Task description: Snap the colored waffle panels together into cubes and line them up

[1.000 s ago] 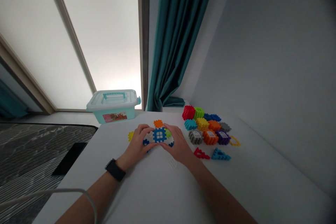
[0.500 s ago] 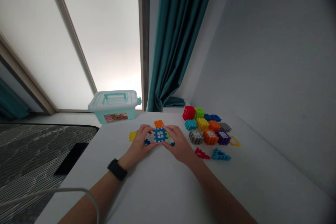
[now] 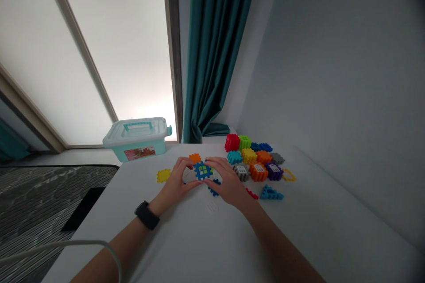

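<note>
Between my two hands is a blue window block point(image 3: 202, 170), its cutouts showing a green piece behind. My left hand point(image 3: 179, 178) pinches its left side, thumb along the lower edge. Fingers of my right hand point(image 3: 225, 179) grip its right side. An orange block point(image 3: 195, 158) lies just beyond it, and a yellow block point(image 3: 163, 175) is left of my left hand. Partly under my right hand sits a dark blue piece point(image 3: 214, 187) on the white table point(image 3: 199, 239).
Stacks of toothed blocks, among them red point(image 3: 232, 143), orange point(image 3: 258, 171) and purple point(image 3: 274, 170), stand to the right. A blue triangular piece point(image 3: 271, 193) lies nearer. A lidded teal box point(image 3: 139, 139) is at the back left. A cable point(image 3: 83, 242) crosses the lower left.
The view has shifted slightly to the right. The held blue window block now tilts and overlaps less with the pieces around it, and green shows through its window.
</note>
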The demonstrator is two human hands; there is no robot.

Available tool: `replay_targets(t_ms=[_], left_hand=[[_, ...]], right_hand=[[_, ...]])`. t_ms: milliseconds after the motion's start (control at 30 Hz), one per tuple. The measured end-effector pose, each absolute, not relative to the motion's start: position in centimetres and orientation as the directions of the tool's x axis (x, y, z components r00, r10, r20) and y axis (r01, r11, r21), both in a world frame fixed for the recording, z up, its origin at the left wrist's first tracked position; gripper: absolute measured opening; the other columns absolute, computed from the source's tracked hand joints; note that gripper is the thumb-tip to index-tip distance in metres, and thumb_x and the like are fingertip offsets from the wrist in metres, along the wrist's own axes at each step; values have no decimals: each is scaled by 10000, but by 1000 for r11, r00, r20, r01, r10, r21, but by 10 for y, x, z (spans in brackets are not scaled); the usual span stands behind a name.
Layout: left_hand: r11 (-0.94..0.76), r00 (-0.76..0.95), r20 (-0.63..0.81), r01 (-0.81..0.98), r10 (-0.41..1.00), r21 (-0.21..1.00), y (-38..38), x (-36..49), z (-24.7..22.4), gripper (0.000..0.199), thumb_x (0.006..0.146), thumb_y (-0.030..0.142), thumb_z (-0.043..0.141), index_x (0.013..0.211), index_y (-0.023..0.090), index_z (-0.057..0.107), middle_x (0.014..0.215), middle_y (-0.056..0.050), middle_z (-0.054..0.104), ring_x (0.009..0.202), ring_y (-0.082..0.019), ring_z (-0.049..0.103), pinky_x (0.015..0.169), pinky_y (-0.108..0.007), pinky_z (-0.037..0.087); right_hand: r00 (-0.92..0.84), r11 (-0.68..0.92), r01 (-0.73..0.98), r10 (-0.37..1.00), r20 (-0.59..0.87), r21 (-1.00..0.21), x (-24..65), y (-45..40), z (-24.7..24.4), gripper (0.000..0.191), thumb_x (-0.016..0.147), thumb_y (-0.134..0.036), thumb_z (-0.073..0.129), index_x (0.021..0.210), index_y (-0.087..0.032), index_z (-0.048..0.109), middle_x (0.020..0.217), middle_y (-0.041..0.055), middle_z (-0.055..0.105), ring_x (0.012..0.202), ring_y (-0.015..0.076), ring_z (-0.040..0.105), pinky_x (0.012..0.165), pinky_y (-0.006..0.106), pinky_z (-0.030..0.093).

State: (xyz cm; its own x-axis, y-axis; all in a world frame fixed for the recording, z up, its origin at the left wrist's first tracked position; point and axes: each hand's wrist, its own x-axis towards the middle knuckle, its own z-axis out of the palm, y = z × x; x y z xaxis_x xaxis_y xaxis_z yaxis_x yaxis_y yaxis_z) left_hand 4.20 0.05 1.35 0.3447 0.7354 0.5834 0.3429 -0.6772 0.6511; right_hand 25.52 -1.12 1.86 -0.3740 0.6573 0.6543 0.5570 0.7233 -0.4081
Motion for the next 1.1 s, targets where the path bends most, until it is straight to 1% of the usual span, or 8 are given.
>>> replay_targets(t_ms=[100,233,367,567,700,767,900,1100], left_hand=[[-705,374,599,318,708,634,2,55,20,337,854,340,737,1096,222,535,1090,-73,545,1032,-236,545,901,-406,486],[-739,420,613,296,670,605,7,80,24,349,845,327,748,1095,221,530,1094,-81,548,1071,-255,539,931,-429,474],[-757,438,621,293,650,585,13,108,21,378,827,304,761,1117,227,531,1116,-80,552,1027,-244,555,901,-414,486],[-736,464,580,309,670,603,21,150,18,379,821,296,756,1140,239,560,1173,-81,545,1076,-255,558,913,-417,488],[-701,458,547,304,701,645,29,172,20,425,837,289,726,1210,256,527,1169,-70,548,1041,-244,578,919,-429,491],[-696,452,545,304,706,650,34,181,22,373,869,262,673,1210,247,523,1141,-69,558,1028,-240,583,924,-437,489],[-716,477,550,306,686,628,45,195,26,164,911,231,584,1075,230,593,1106,-77,574,1065,-246,579,945,-442,483],[-734,498,565,258,658,628,58,211,32,96,918,216,549,981,220,621,1060,-77,592,1036,-235,580,938,-426,484]], right_hand=[[-341,710,570,663,666,-415,267,-17,24,400,898,-269,633,1286,-257,535,1295,108,618,1250,279,548,1068,515,459],[-288,680,622,659,695,-387,287,-24,28,386,867,-227,638,1238,-249,533,1270,109,617,1253,284,539,1079,524,443],[-252,629,692,670,698,-354,310,-30,28,330,845,-191,628,1162,-248,554,1279,106,608,1258,287,528,1076,524,438],[-196,555,759,692,694,-339,348,-33,29,293,813,-168,622,1092,-246,581,1267,103,616,1236,291,540,1062,521,441],[-142,503,793,700,699,-343,377,-27,28,269,806,-173,619,1064,-244,591,1246,109,624,1215,297,550,1045,525,443],[-115,480,801,709,695,-357,393,-21,28,268,805,-187,623,1066,-239,592,1237,114,624,1214,301,547,1034,527,449],[-100,441,812,750,654,-381,421,-7,28,261,795,-183,609,1051,-230,608,1225,113,631,1211,304,544,1041,543,433],[-33,385,811,782,623,-440,457,15,27,276,769,-193,616,1043,-221,635,1204,108,639,1187,297,556,1036,525,436]])
